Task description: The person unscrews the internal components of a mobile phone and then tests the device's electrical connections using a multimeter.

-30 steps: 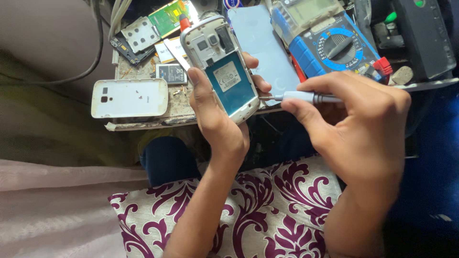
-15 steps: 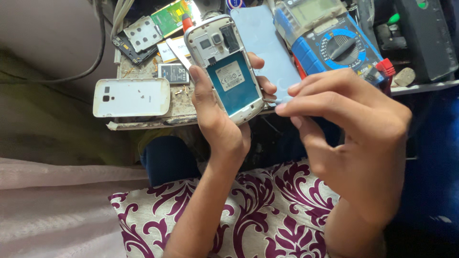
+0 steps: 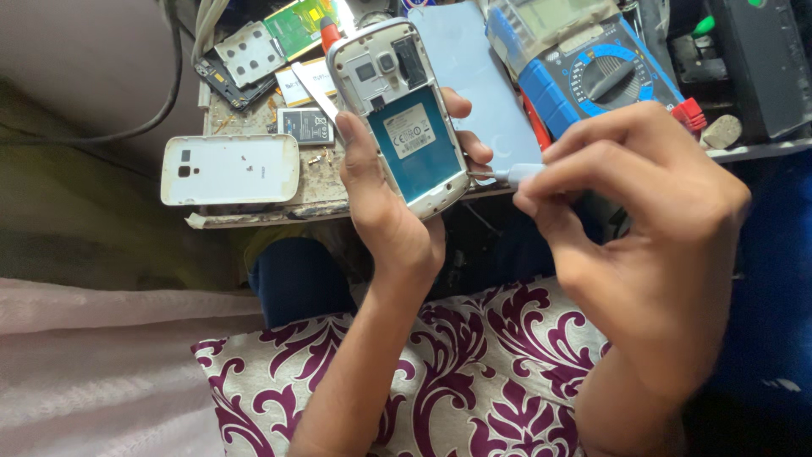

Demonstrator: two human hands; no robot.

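My left hand (image 3: 385,216) holds a white phone (image 3: 397,114) upright with its back cover off, so the blue battery bay and camera show. My right hand (image 3: 643,211) grips a small screwdriver (image 3: 507,174) with a pale blue handle. Its metal tip points left at the phone's lower right edge, close to my left fingertips. The phone's white back cover (image 3: 230,169) lies on the worn work board (image 3: 321,190) to the left of the phone.
A blue multimeter (image 3: 605,80), a pale blue mat (image 3: 478,76), a small battery (image 3: 306,125), a green circuit board (image 3: 296,25) and metal phone parts (image 3: 241,59) sit on the board. A maroon and white patterned cushion (image 3: 474,372) lies on my lap.
My right hand turned and lifted over the screwdriver, then came back down with the tip at the phone's lower right edge. The phone stayed in my left hand, tilting slightly.
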